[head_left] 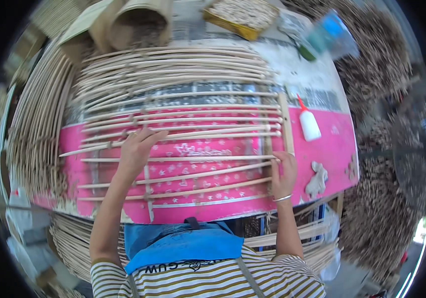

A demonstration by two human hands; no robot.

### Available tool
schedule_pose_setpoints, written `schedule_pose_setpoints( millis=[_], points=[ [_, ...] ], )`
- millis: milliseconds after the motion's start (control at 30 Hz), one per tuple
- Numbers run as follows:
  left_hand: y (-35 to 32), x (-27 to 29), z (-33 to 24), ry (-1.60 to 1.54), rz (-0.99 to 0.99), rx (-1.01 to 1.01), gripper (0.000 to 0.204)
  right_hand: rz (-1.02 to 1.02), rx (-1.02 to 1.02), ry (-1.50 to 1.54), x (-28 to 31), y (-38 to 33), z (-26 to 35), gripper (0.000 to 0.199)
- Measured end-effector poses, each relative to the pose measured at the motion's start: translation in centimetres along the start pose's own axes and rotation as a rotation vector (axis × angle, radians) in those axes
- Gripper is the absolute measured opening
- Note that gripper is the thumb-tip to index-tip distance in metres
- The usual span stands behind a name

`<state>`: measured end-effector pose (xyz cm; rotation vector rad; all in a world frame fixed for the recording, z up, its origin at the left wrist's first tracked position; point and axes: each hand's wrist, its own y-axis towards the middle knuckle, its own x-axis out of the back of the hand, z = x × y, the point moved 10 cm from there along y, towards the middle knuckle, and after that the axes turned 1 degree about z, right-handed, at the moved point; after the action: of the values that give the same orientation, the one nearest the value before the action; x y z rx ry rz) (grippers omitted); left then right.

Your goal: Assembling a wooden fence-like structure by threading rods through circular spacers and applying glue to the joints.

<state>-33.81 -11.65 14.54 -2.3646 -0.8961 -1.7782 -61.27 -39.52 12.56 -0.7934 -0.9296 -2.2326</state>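
Note:
My left hand [137, 150] is closed around a thin wooden stick [213, 133] that slants across the other sticks, its tapered end poking out to the left. At the right, my right hand [284, 174] has its fingers pressed together at the end of another wooden stick [213, 158]. Two more loose sticks [213, 190] lie nearer to me, their right ends by that hand. Beyond my hands, several sticks with small knobs on their right ends lie side by side, the knobs near an upright wooden strip [286, 124]. What the right fingertips cover is hidden.
A white squeeze bottle with a red nozzle [310, 124] and a crumpled rag [317, 179] lie at the right of the pink table cover [332, 154]. Farther back are stick bundles [173, 64], a yellow box of small pieces [230, 29] and cardboard tubes [141, 25]. Stick bundles also fill the left side.

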Motion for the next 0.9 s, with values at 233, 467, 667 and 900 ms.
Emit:
schedule_pose_setpoints(
  millis=[233,467,667,900],
  points=[
    [2.8,-3.0,-4.9,-0.001,0.069,-0.161,0.039,-0.061,-0.007,-0.099,1.4,-1.1,0.1,0.023],
    [3.3,-6.1,-6.1,0.126,0.081,-0.113,0.038,-0.108,-0.048,-0.15,2.4,-0.2,-3.0,0.025],
    [4.0,-6.2,-6.8,0.134,0.094,-0.183,0.041,-0.082,-0.033,-0.186,2.0,1.1,-3.9,0.024],
    [3.8,-6.1,-6.6,0.266,0.128,-0.199,0.042,0.013,0.025,-0.289,0.6,2.9,-4.1,0.012]
  ],
)
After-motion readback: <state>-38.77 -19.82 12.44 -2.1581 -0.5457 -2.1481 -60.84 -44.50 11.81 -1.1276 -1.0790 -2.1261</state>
